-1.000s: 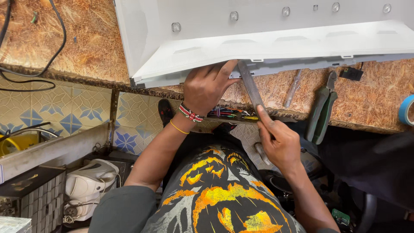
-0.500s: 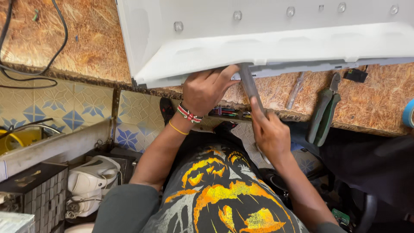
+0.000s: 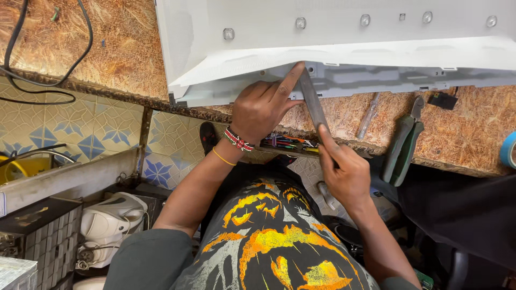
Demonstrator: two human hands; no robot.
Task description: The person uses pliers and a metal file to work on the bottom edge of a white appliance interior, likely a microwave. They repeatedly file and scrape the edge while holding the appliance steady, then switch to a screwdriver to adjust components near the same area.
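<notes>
A large white panel (image 3: 344, 48) with small round studs lies on a chipboard workbench (image 3: 107, 59). My left hand (image 3: 263, 107) rests against the panel's near edge, index finger pointing up to the seam. My right hand (image 3: 344, 169) grips a flat grey metal blade (image 3: 312, 99) whose tip is pushed into the seam of the panel's grey frame, right beside the left index finger. Beaded and yellow bracelets circle my left wrist.
Green-handled pliers (image 3: 403, 142) and a clear-handled screwdriver (image 3: 370, 115) lie on the bench right of the blade. Blue tape roll (image 3: 508, 150) at the right edge. Black cables (image 3: 43, 70) trail at left. Patterned tiled floor (image 3: 80, 129), a white appliance (image 3: 113, 220) below left.
Both hands stayed at the panel edge. The blade tip has stayed in the seam while my left index finger stretched up next to it; the view shifted slightly.
</notes>
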